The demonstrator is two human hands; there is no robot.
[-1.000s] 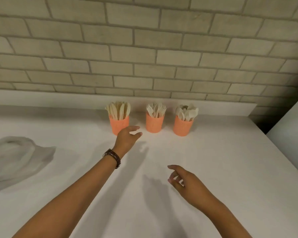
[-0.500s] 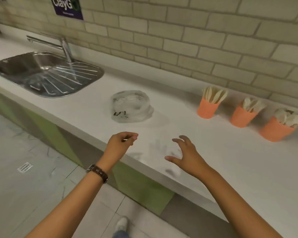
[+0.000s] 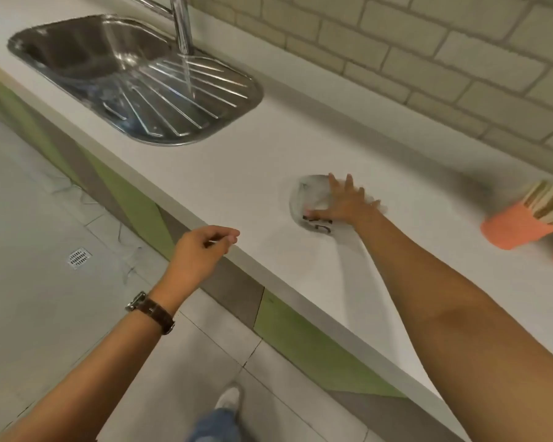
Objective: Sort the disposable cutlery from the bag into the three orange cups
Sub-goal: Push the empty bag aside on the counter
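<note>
- A steel sink (image 3: 77,55) sits at my 11 o'clock, its tap (image 3: 182,23) rising at the back edge against the brick wall (image 3: 428,43).
- The white counter (image 3: 253,161) runs from 10 to 4 o'clock; bare surface lies between sink and bag.
- The clear bag (image 3: 310,194) lies flat at 1 o'clock, near the front edge.
- One orange cup (image 3: 514,229) with pale cutlery (image 3: 546,204) stands at 3 o'clock, well apart from the bag, blurred.
- My right hand (image 3: 345,204) lies on the bag, fingers spread wide, palm down.
- My left hand (image 3: 201,247) hovers at the counter's edge, fingers curled narrow, thumb by forefinger; whether it holds anything I cannot tell.
</note>
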